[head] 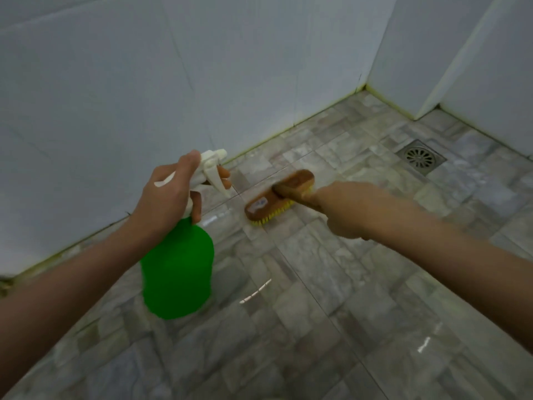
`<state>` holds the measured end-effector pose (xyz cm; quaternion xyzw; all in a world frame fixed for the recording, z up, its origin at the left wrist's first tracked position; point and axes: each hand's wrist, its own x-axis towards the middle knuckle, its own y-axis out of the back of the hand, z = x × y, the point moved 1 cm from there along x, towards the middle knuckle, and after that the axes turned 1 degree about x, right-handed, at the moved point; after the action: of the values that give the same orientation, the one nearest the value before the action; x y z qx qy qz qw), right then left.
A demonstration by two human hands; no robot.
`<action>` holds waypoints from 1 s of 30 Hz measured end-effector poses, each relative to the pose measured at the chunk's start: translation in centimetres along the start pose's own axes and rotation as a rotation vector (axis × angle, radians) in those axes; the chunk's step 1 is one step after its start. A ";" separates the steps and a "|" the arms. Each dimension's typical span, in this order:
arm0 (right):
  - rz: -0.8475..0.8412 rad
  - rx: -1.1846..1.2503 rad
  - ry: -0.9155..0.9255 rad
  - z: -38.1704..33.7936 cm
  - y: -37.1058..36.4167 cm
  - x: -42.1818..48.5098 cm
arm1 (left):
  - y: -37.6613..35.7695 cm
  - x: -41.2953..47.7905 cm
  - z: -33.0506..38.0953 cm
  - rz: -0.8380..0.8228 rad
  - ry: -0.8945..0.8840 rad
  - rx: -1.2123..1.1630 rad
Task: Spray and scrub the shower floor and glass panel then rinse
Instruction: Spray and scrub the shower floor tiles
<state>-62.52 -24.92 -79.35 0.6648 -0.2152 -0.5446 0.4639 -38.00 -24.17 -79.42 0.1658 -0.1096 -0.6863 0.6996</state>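
Clearly mid-job: her left hand [170, 194] wraps the green spray bottle [178, 267] at its neck, fingers on the trigger, while the right hand [343, 209] grips the scrub brush [277, 197], bristles down on the wet-looking shower floor [317, 284] near the wall. Glass panel and rinsing seem left to do.

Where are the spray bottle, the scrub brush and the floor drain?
spray bottle [178, 272], head view, on its green body.
scrub brush [265, 204], head view, on its wooden back.
floor drain [419, 157], head view, on its round grate.
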 end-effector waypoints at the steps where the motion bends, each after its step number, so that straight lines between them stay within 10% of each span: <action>1: 0.005 0.043 -0.026 0.0 -0.8 -0.1 | 0.0 -0.3 -0.1 -0.016 -0.003 0.006; 30: -0.117 0.487 -0.545 6.6 -6.1 -9.0 | -9.6 0.7 3.8 -0.276 -0.119 -0.132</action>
<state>-72.81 -17.40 -79.65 0.5974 -0.4157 -0.6600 0.1861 -48.26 -25.17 -79.62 0.0922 -0.0819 -0.7901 0.6004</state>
